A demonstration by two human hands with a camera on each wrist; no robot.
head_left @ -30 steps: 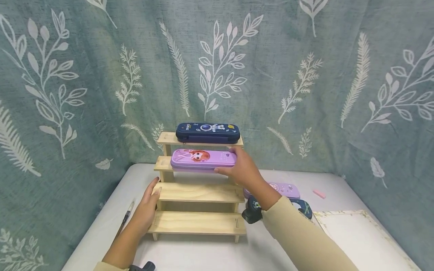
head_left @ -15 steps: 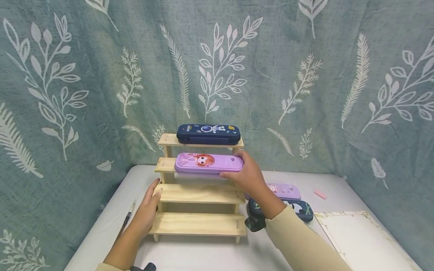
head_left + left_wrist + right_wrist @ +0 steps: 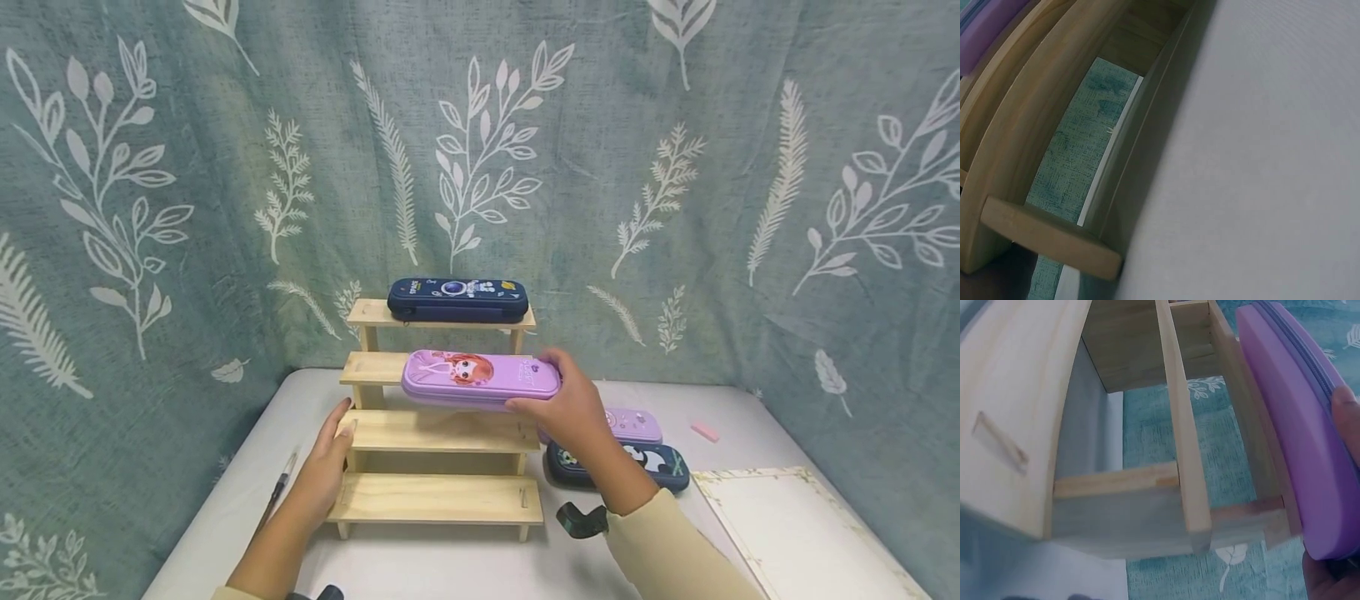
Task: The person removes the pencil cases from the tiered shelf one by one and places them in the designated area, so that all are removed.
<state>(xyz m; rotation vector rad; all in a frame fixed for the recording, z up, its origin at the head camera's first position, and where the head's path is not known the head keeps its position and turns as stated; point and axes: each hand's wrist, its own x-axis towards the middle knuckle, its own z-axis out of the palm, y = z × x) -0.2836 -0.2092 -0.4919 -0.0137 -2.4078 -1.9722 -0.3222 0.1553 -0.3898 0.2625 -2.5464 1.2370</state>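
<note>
My right hand (image 3: pixel 570 408) grips the right end of a purple pencil case (image 3: pixel 468 379) with a red-haired doll picture. The case is level, over the second-highest step of a wooden tiered stand (image 3: pixel 438 429) and shifted to the right. In the right wrist view, the purple case (image 3: pixel 1291 419) shows its side and zip, with a thumb (image 3: pixel 1347 419) against it. My left hand (image 3: pixel 322 467) holds the left end of a lower step, thumb at the front; its other fingers are mostly hidden. In the left wrist view, the stand (image 3: pixel 1029 112) fills the left side.
A navy space pencil case (image 3: pixel 457 300) lies on the top step. Right of the stand lie a lilac case (image 3: pixel 637 425) and a panda case (image 3: pixel 660 467), partly covered by my arm. Further right are a pink eraser (image 3: pixel 705 431) and bordered paper (image 3: pixel 817 525). A brush (image 3: pixel 281 483) lies left.
My right hand has moved right and slightly towards me with the purple pencil case, uncovering more of the step's left part. My left hand has stayed at the stand.
</note>
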